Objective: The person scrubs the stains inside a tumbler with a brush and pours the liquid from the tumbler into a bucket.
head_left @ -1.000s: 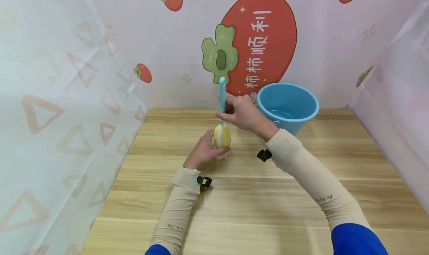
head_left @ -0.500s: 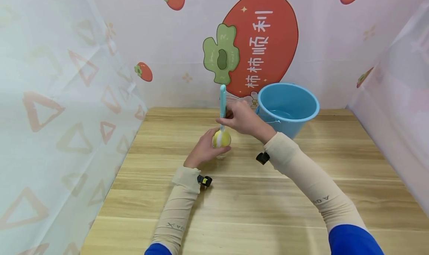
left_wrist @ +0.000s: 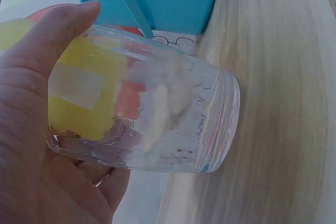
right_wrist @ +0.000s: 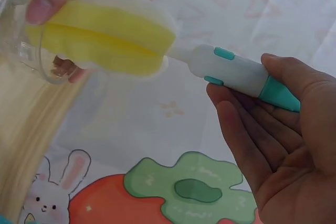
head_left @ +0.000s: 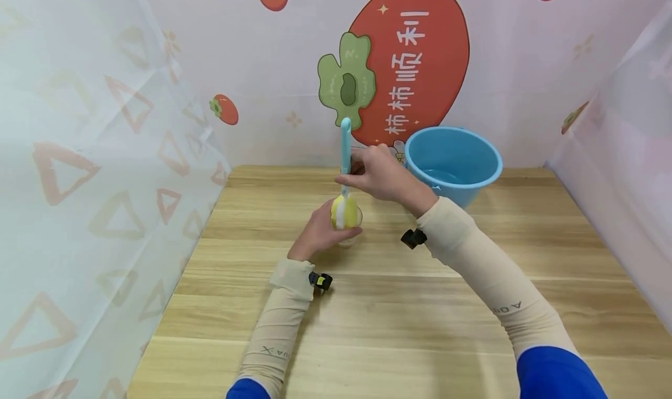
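Note:
My left hand grips a clear glass cup around its side, just above the wooden table. My right hand pinches the blue and white handle of a sponge bottle brush between thumb and fingers, the handle pointing up. In the right wrist view the yellow and white sponge head is partly inside the cup's mouth, with much of it outside. Through the glass in the left wrist view, the sponge fills only the upper part of the cup.
A light blue bucket stands behind my right hand at the table's back edge. The wooden table ends at a printed cloth backdrop, with cloth side walls at left and right.
The brush went down into the cup half a second ago and has since come up, its sponge head now higher out of the rim. My left hand keeps its hold on the cup.

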Demonstrator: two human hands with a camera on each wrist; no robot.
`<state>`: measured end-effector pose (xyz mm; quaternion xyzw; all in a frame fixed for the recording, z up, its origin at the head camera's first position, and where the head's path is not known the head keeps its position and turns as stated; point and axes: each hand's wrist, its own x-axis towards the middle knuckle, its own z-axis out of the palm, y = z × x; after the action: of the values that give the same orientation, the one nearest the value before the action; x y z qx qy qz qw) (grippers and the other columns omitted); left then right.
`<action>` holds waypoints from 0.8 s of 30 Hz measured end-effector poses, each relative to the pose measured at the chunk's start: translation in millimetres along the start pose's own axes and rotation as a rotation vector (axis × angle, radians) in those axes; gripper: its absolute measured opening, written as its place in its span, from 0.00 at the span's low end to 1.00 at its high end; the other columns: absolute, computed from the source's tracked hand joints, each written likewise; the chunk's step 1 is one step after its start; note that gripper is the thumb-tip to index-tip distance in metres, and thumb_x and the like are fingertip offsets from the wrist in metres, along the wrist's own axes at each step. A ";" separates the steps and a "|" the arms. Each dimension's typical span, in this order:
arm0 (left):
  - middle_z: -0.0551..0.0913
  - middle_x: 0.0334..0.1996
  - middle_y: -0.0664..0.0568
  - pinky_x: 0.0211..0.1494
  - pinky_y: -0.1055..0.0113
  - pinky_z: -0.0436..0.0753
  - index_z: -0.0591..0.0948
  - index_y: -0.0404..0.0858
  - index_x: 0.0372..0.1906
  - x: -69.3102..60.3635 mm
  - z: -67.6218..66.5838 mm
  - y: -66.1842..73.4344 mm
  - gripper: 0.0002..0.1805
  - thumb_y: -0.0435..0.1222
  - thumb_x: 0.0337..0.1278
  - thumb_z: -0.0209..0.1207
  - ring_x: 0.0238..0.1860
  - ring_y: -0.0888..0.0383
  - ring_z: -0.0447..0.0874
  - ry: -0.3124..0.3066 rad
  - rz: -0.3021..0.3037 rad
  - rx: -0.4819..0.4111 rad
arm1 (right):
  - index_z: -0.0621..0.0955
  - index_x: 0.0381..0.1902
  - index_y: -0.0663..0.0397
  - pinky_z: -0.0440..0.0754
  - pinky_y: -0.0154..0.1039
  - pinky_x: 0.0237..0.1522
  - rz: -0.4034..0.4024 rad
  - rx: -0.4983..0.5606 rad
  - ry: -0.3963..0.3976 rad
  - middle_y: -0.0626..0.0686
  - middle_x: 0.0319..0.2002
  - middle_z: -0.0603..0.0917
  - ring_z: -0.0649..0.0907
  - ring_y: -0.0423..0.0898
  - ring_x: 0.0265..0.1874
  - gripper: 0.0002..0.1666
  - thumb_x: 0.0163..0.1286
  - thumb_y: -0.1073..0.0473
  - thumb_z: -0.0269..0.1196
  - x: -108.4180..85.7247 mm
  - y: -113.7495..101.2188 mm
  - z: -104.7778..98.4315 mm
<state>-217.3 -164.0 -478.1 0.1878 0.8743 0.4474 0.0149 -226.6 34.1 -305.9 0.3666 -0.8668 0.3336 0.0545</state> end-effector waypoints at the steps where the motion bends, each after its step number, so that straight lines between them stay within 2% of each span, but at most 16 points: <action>1: 0.82 0.44 0.55 0.47 0.57 0.81 0.76 0.51 0.59 0.0 -0.3 0.2 0.32 0.57 0.54 0.76 0.42 0.54 0.80 0.001 0.002 -0.005 | 0.86 0.39 0.56 0.90 0.43 0.42 0.005 0.005 -0.002 0.52 0.33 0.93 0.92 0.45 0.35 0.12 0.69 0.53 0.75 0.6 0.1 0.1; 7: 0.82 0.45 0.55 0.44 0.57 0.82 0.75 0.53 0.65 -2.1 0.0 -0.7 0.36 0.56 0.54 0.76 0.42 0.54 0.81 -0.002 -0.010 -0.042 | 0.88 0.40 0.56 0.89 0.44 0.44 0.043 0.042 -0.045 0.52 0.34 0.93 0.92 0.45 0.34 0.11 0.70 0.54 0.74 -5.0 12.8 19.1; 11: 0.82 0.50 0.58 0.50 0.57 0.83 0.72 0.59 0.72 -2.3 0.8 -2.3 0.41 0.58 0.54 0.76 0.47 0.56 0.82 0.001 0.014 -0.053 | 0.88 0.40 0.55 0.89 0.44 0.44 0.031 0.068 -0.056 0.51 0.33 0.93 0.92 0.44 0.34 0.10 0.70 0.54 0.74 -10.5 19.1 32.7; 15: 0.83 0.48 0.57 0.48 0.57 0.83 0.72 0.59 0.72 -1.5 1.1 -3.1 0.40 0.57 0.55 0.76 0.45 0.55 0.82 0.001 0.029 -0.062 | 0.88 0.39 0.54 0.90 0.42 0.42 -0.002 0.076 -0.058 0.50 0.33 0.93 0.92 0.42 0.35 0.08 0.70 0.55 0.74 -10.1 12.0 24.7; 20: 0.83 0.42 0.56 0.44 0.58 0.82 0.76 0.52 0.62 -0.1 0.4 -3.6 0.34 0.56 0.54 0.77 0.40 0.56 0.81 0.016 0.032 -0.032 | 0.89 0.38 0.53 0.90 0.42 0.43 -0.054 0.080 0.003 0.50 0.33 0.93 0.92 0.42 0.35 0.08 0.68 0.56 0.76 -5.8 1.1 6.3; 24: 0.83 0.42 0.56 0.44 0.58 0.82 0.77 0.53 0.60 -0.5 -0.8 -4.1 0.33 0.57 0.52 0.77 0.41 0.55 0.82 0.014 0.020 -0.039 | 0.89 0.38 0.53 0.90 0.42 0.44 -0.047 0.094 0.013 0.50 0.33 0.93 0.92 0.42 0.35 0.08 0.68 0.56 0.76 -4.6 4.1 8.0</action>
<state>-218.3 -167.0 -480.9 0.1930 0.8637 0.4656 0.0080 -224.8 34.0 -315.8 0.3870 -0.8409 0.3749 0.0507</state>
